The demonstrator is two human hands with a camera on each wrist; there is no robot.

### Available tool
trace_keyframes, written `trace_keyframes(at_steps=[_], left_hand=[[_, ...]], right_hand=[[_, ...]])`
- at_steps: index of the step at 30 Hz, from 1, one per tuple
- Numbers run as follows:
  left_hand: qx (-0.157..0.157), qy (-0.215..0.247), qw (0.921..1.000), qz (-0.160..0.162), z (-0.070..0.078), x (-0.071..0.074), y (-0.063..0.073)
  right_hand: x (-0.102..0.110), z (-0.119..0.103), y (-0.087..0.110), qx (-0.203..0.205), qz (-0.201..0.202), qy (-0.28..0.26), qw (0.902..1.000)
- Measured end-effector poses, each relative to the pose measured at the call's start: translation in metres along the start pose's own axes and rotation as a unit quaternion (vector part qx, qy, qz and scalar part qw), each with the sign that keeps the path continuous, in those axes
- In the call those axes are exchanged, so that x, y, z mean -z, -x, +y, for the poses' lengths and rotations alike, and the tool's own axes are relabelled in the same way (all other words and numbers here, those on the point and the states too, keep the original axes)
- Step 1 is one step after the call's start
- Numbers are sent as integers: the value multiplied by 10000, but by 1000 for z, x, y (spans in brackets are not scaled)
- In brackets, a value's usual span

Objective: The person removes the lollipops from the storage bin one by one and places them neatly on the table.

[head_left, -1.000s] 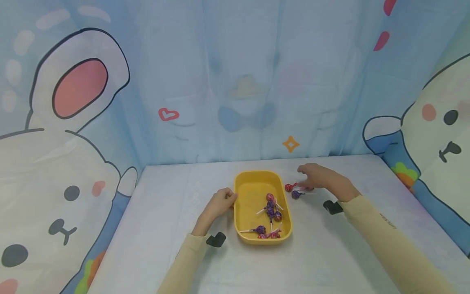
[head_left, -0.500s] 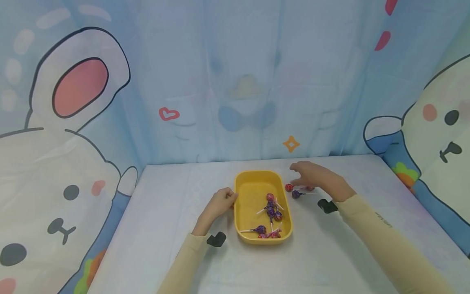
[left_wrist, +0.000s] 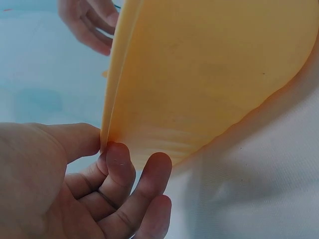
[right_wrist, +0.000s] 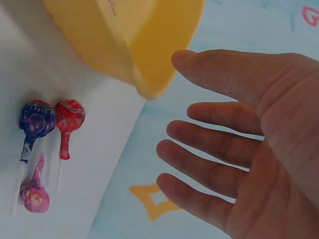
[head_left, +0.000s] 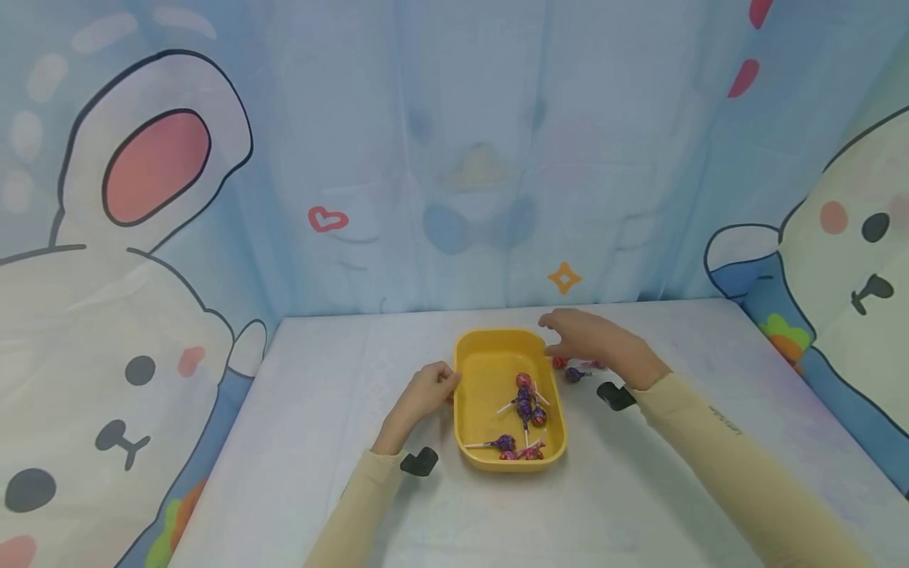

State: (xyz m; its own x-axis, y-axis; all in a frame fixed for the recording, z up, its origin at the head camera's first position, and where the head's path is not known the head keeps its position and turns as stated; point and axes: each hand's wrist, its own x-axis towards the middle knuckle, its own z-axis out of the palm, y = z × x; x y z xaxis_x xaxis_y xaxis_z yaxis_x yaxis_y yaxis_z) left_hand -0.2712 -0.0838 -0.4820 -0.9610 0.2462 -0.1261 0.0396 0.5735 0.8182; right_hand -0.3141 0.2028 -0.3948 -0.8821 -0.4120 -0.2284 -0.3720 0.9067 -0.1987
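Note:
A yellow plastic tray (head_left: 483, 359) stands on the white table with several wrapped lollipops (head_left: 523, 404) lying in it. My left hand (head_left: 426, 392) pinches its left rim between thumb and fingers, as the left wrist view shows on the tray wall (left_wrist: 199, 79). By the tray's far right corner hovers my right hand (head_left: 600, 343), fingers spread apart and holding nothing. Below and beside that hand, on the table, lie a red lollipop (right_wrist: 70, 115), a purple lollipop (right_wrist: 37, 118) and a pink lollipop (right_wrist: 36, 198); in the head view the hand partly covers them.
Behind the table hangs a blue cartoon curtain (head_left: 355, 158), meeting the table's back edge. White tabletop (head_left: 341, 371) extends to the left of the tray and in front of it. A dark wrist camera (head_left: 615, 396) sits at the right sleeve.
My right hand has moved left, from above the loose lollipops to the tray's far right corner. My left hand and the tray have stayed in place.

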Motion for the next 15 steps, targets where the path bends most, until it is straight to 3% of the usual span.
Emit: trace_keyframes(at_steps=[15], left_hand=[[-106, -22, 9999, -9, -3, 0, -2]], right_hand=[[-8, -31, -12, 570, -38, 630, 9964]])
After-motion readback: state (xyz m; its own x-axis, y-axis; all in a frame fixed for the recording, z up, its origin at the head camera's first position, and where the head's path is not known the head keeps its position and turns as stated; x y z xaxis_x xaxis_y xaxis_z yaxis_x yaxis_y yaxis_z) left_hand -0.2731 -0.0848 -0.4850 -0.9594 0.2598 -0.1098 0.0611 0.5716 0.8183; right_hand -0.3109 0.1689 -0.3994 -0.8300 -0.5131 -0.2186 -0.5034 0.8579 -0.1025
